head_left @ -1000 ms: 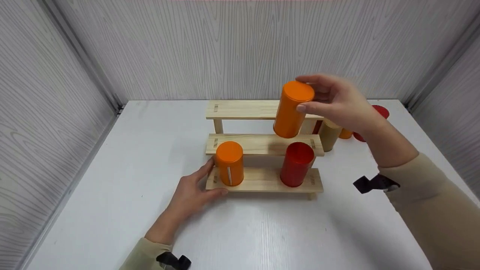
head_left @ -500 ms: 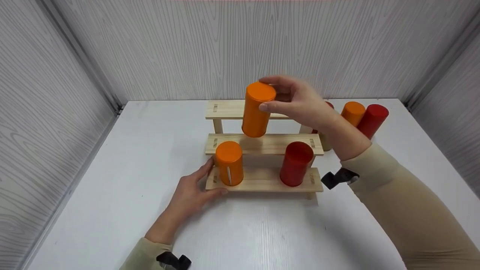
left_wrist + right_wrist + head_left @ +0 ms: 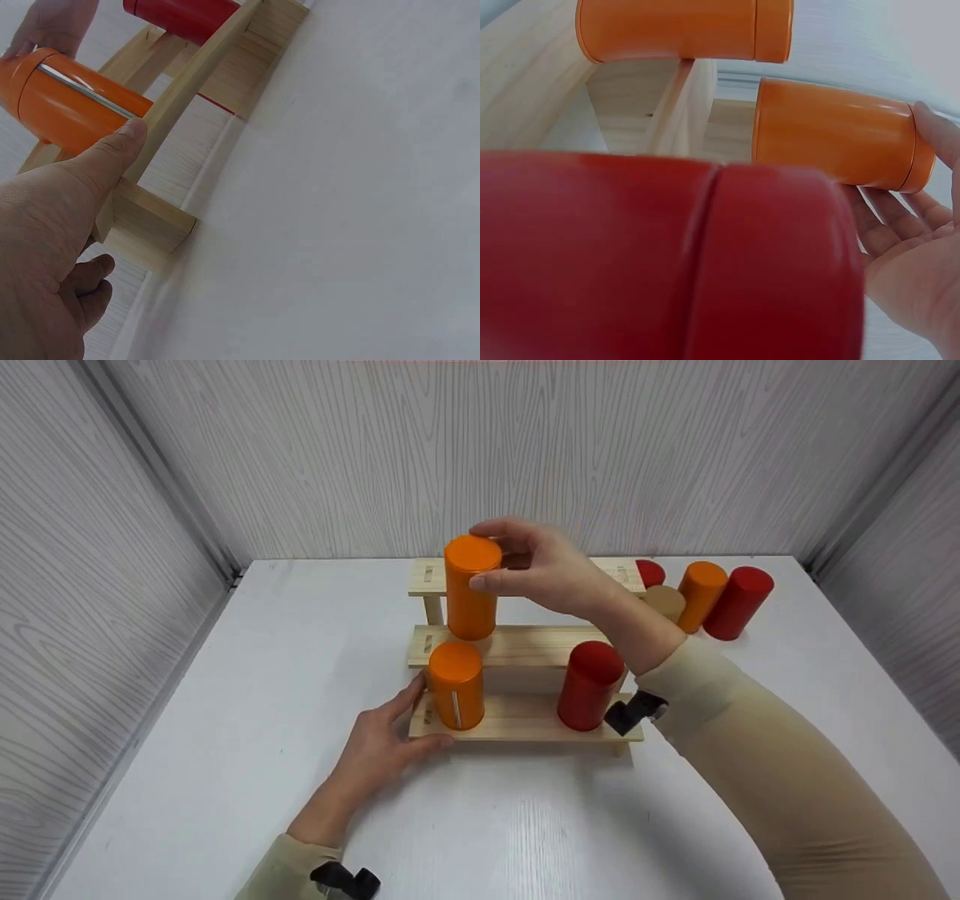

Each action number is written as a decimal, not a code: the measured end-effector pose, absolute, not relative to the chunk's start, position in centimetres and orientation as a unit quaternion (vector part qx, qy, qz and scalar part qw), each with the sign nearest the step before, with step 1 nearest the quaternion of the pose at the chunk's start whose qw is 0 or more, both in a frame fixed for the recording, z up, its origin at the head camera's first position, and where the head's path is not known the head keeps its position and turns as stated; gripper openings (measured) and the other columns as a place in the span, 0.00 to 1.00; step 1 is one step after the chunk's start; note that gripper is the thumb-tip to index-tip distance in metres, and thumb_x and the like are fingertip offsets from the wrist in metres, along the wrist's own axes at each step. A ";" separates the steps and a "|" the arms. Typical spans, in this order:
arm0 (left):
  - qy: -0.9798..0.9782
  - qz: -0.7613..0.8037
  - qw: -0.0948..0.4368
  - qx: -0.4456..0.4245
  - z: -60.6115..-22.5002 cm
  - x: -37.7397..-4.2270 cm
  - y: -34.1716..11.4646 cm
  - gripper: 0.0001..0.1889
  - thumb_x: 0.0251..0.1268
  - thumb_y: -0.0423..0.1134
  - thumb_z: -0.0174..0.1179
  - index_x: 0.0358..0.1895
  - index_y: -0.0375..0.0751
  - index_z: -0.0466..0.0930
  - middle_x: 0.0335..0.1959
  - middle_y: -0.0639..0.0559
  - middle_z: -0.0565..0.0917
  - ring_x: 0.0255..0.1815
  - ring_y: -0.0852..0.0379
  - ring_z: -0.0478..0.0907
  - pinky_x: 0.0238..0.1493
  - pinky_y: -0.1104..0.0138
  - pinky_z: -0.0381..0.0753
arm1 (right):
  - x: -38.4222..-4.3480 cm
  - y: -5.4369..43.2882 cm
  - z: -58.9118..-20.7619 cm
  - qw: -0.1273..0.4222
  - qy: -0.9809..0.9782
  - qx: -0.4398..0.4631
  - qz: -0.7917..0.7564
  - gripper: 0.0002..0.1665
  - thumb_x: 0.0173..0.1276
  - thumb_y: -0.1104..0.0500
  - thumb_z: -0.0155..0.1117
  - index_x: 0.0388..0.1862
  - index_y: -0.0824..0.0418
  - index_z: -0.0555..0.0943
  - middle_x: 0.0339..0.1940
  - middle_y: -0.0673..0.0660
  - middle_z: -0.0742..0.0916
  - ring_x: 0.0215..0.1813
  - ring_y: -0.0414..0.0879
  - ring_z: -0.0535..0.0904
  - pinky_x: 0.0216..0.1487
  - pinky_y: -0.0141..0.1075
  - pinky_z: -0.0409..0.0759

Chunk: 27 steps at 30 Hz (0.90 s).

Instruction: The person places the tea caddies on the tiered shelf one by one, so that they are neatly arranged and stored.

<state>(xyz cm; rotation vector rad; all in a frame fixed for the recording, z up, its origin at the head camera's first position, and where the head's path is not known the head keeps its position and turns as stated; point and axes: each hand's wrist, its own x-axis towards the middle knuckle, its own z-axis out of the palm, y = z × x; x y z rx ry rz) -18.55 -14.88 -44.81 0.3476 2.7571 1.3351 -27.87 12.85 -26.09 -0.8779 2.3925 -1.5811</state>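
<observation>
My right hand [image 3: 551,570] grips an orange canister [image 3: 471,604] near its lid, thumb in front and fingers behind. The canister stands upright over the left part of the middle tier of a stepped wooden rack [image 3: 540,646]; whether its base touches the board I cannot tell. My left hand [image 3: 382,746] holds the left end of the rack's lowest tier, with the thumb [image 3: 112,154] on its front edge. Beside that hand, a second orange canister [image 3: 457,697] with a silvery strip stands on the lowest tier. A red canister [image 3: 589,690] stands at that tier's right.
Behind the rack's right end stand a tan canister [image 3: 664,604], an orange canister [image 3: 703,596], a red canister [image 3: 739,604] and another red one [image 3: 650,573] partly hidden. My right forearm crosses over the rack's right side. Wood-patterned panels [image 3: 495,457] enclose the white table [image 3: 315,630].
My right hand has carried the orange canister leftward, from above the rack's right side to the middle tier's left part, lowering it slightly at the end. The left hand has stayed in place.
</observation>
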 end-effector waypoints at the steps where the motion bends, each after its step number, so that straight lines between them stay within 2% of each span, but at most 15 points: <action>1: 0.894 0.432 0.029 0.114 -44.8 -18.6 -14.9 0.59 0.52 0.70 0.76 0.85 0.56 0.58 0.80 0.56 0.68 0.82 0.50 0.62 0.80 0.49 0.63 | -27.9 12.6 -26.2 0.073 0.796 -0.293 -0.525 0.37 0.72 0.55 0.76 0.76 0.59 0.74 0.63 0.53 0.85 0.61 0.48 0.84 0.65 0.42 0.83; 5: 0.894 0.432 0.025 0.118 -44.9 -18.6 -14.8 0.59 0.52 0.69 0.77 0.85 0.54 0.58 0.80 0.53 0.68 0.82 0.49 0.63 0.80 0.49 0.63 | -27.8 11.9 -26.5 0.076 0.801 -0.292 -0.516 0.38 0.71 0.54 0.77 0.76 0.58 0.75 0.63 0.52 0.85 0.60 0.47 0.84 0.66 0.41 0.82; 15: 0.896 0.429 0.037 0.109 -44.9 -18.5 -14.9 0.59 0.52 0.71 0.75 0.86 0.59 0.57 0.81 0.58 0.66 0.82 0.52 0.62 0.81 0.50 0.63 | -27.9 11.0 -27.5 0.088 0.804 -0.306 -0.501 0.38 0.72 0.53 0.77 0.77 0.58 0.74 0.63 0.51 0.85 0.60 0.45 0.83 0.65 0.39 0.82; 27: 0.895 0.430 0.037 0.110 -44.9 -18.5 -15.0 0.58 0.52 0.72 0.75 0.86 0.59 0.57 0.80 0.57 0.67 0.82 0.51 0.62 0.81 0.48 0.62 | -27.9 10.4 -27.8 0.097 0.803 -0.305 -0.502 0.38 0.70 0.53 0.78 0.76 0.58 0.75 0.62 0.51 0.86 0.59 0.45 0.83 0.65 0.39 0.82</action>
